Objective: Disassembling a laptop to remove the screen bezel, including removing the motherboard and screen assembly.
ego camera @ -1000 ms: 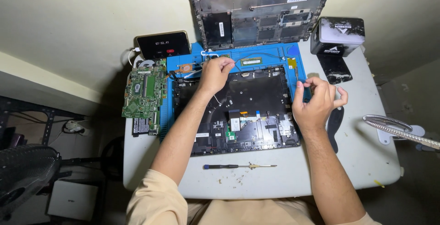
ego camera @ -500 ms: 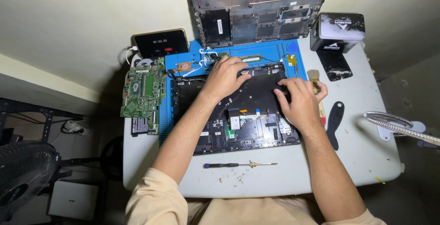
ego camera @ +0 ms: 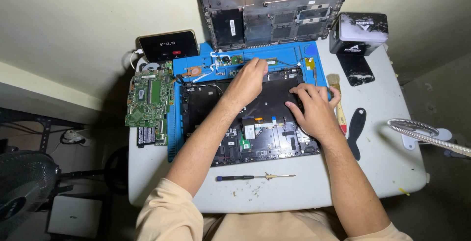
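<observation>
Pressing opened laptop chassis [ego camera: 255, 123], I had both palms flat, holding nothing: left hand [ego camera: 248, 81] at far edge, right hand [ego camera: 314, 108] spread; brush [ego camera: 337, 101] just beside.

Both the left hand [ego camera: 248, 80] and right hand [ego camera: 312, 108] rest on the opened laptop base [ego camera: 206, 108] atop the blue mat [ego camera: 175, 123]

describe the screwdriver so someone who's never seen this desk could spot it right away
Start at the white table, then find the opened black laptop base on the blue mat. The screwdriver lies flat just below that base, near the table's front edge. It is the only thin tool there, with a dark handle and a bare metal shaft.
</observation>
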